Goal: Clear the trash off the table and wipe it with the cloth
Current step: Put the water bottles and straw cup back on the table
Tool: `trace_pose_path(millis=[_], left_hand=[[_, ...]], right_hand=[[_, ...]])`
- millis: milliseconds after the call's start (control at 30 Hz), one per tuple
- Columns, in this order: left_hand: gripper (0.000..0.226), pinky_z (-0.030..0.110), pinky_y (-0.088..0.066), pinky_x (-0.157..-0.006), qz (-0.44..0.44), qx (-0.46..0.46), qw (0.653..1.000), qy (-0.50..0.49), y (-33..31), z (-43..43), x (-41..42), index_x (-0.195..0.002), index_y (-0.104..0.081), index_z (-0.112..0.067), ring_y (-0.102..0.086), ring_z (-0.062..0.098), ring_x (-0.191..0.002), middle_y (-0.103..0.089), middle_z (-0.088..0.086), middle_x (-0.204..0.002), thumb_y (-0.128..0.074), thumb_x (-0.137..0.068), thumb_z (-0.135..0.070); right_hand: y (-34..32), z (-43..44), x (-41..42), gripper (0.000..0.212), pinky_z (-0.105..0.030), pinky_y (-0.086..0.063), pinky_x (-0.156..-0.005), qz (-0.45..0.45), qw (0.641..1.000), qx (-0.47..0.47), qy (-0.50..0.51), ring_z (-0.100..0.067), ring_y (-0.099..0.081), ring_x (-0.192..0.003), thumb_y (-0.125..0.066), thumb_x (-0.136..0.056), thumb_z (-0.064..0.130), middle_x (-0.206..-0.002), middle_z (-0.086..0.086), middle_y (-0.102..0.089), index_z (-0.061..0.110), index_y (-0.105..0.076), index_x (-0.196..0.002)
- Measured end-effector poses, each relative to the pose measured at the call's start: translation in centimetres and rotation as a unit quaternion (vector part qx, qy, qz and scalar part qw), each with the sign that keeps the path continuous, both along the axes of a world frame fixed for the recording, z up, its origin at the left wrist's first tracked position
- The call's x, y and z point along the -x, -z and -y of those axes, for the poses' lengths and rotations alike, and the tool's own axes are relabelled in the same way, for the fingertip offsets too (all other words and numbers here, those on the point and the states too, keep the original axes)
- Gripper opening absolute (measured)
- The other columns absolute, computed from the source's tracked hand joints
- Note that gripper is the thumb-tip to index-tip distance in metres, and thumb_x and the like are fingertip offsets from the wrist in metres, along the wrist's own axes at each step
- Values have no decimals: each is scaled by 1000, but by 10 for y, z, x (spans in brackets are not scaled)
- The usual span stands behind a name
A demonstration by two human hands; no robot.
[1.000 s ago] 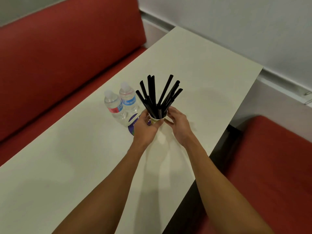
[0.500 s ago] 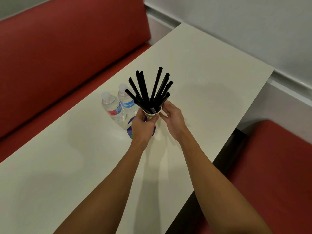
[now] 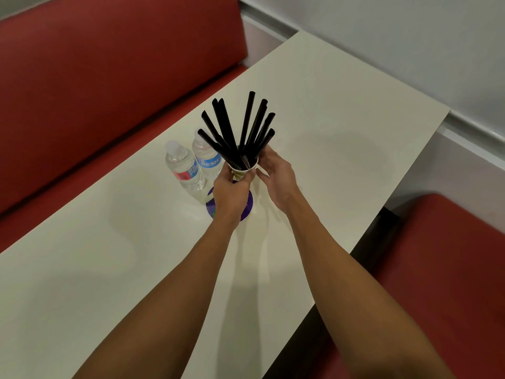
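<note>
The one view rides on the person's head (a wide-angle lens), facing forward and steeply down along both bare forearms (image 3: 191,283), which enter from the bottom edge. It sits close over the counter (image 3: 341,119), whose length runs from lower left to the wall (image 3: 410,36) at upper right. Mid-frame is the paper cup (image 3: 241,170) held between the left hand (image 3: 231,195) and right hand (image 3: 278,179); a red bench (image 3: 95,77) fills the left, a red seat (image 3: 451,255) the lower right
</note>
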State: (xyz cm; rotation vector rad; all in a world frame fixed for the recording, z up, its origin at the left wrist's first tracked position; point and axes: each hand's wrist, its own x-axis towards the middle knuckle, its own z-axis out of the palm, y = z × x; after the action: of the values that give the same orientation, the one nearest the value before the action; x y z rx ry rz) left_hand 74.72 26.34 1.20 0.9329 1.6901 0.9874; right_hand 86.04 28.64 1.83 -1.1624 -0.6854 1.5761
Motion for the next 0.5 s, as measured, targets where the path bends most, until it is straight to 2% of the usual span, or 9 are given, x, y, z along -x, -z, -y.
trace_pose_path(millis=[100, 167, 233, 300, 367, 433, 500], left_hand=[[56, 40, -52, -104, 5, 13, 1000, 2, -4, 6, 2, -142, -59, -34, -61, 13, -123, -67, -20, -125, -79, -91, -45], [61, 41, -52, -103, 7, 30, 1000, -1, -5, 11, 4, -145, -56, -28, -60, 18, -127, -65, -16, -130, -79, -91, -46], [63, 41, -51, -106, 18, 39, 999, -4, -7, 19, 5, -148, -53, -23, -58, 19, -130, -64, -12, -134, -79, -93, -39], [65, 41, -49, -111, 36, 40, 999, -5, -11, 29, 5, -152, -49, -21, -57, 15, -130, -62, -7, -143, -77, -95, -31], [59, 34, -50, -109, 48, 29, 998, 5, -16, 40, 5, -151, -50, -20, -58, 8, -120, -63, -6, -142, -75, -97, -25], [52, 22, -49, -99, 54, 15, 998, 22, -22, 53, 4, -147, -54, -17, -60, 1, -110, -65, -5, -136, -72, -99, -22], [48, 15, -49, -94, 52, 1, 998, 46, -24, 67, 3, -145, -57, -16, -63, -1, -111, -67, -5, -132, -70, -99, -20]], right_hand=[[1, 3, -2, 31, -48, -35, -124, 15, 1000, 12, 2, -16, -58, -136, -47, -111, 31, -137, 0, -70, 25, -73, -126], [3, 9, -5, 37, -45, -34, -124, 36, 999, 19, 7, -13, -56, -138, -48, -110, 35, -141, 3, -68, 18, -68, -137], [3, 18, -9, 45, -43, -36, -123, 58, 998, 25, 14, -14, -54, -138, -49, -110, 37, -143, 3, -66, 14, -61, -146], [0, 31, -13, 46, -42, -39, -121, 71, 997, 32, 27, -14, -55, -137, -50, -109, 37, -141, 3, -67, 14, -60, -147], [-3, 45, -16, 45, -43, -40, -120, 85, 995, 34, 35, -13, -57, -134, -52, -108, 40, -137, 4, -69, 15, -63, -143], [-6, 62, -20, 41, -44, -42, -119, 98, 994, 33, 44, -12, -60, -131, -54, -107, 42, -134, 6, -71, 18, -67, -138], [-9, 82, -22, 38, -44, -43, -118, 109, 992, 27, 54, -10, -62, -128, -55, -106, 41, -131, 7, -72, 20, -69, -134]])
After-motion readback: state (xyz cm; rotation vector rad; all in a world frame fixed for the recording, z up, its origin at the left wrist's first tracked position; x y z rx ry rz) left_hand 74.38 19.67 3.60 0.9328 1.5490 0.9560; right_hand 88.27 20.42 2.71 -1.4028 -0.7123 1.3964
